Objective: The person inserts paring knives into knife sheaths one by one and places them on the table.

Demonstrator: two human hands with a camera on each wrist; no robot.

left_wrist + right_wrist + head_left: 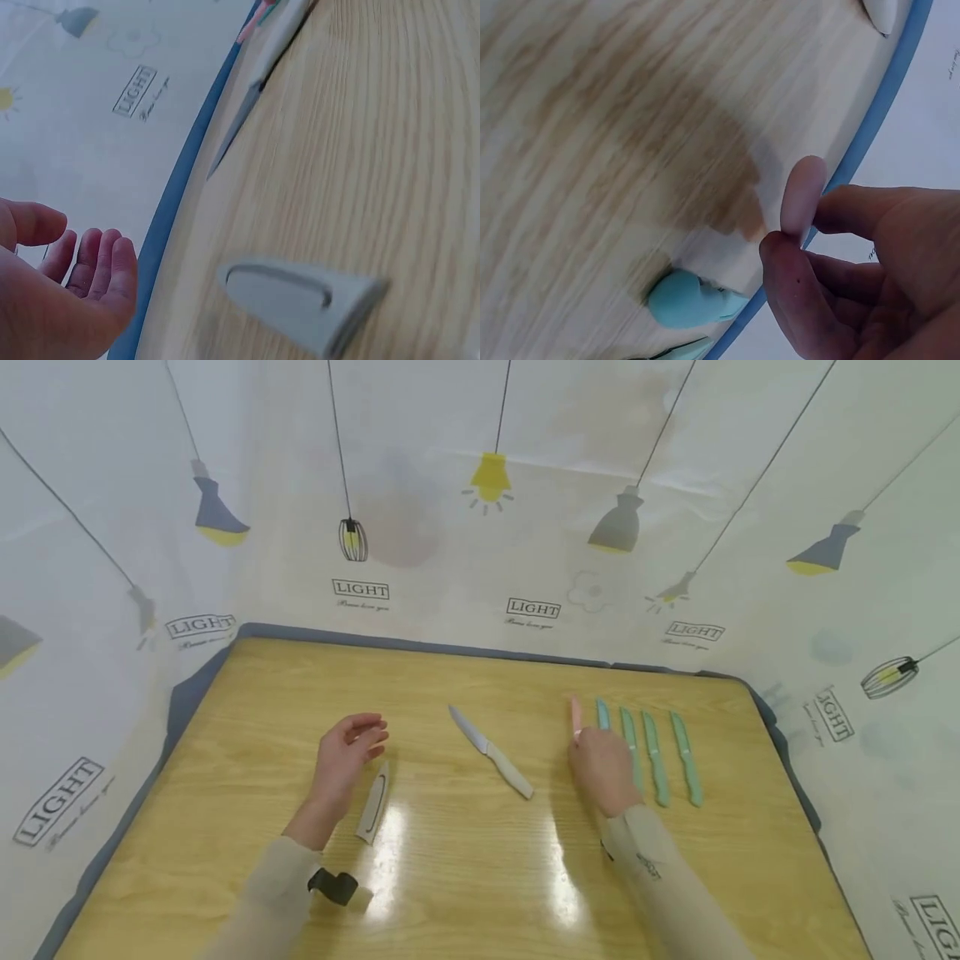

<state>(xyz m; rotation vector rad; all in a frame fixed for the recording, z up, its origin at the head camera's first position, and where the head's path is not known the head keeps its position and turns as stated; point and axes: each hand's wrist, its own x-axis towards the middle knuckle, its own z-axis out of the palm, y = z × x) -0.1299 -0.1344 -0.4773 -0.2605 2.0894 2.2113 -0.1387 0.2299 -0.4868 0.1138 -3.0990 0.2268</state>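
My right hand pinches a pink knife between thumb and fingers; in the right wrist view its rounded pink handle end sticks out of the grip. Just right of it lies a blue knife, partly hidden by the hand. My left hand hovers with loosely bent fingers and holds nothing. Below it on the table is a pale blade sheath, seen larger in the left wrist view. Between the hands lies a bare-bladed knife with a cream handle, its tip pointing away to the left.
Three green knives lie side by side to the right of my right hand. The wooden table has a dark blue-grey edge strip at the back. White cloth walls with printed lamps surround it.
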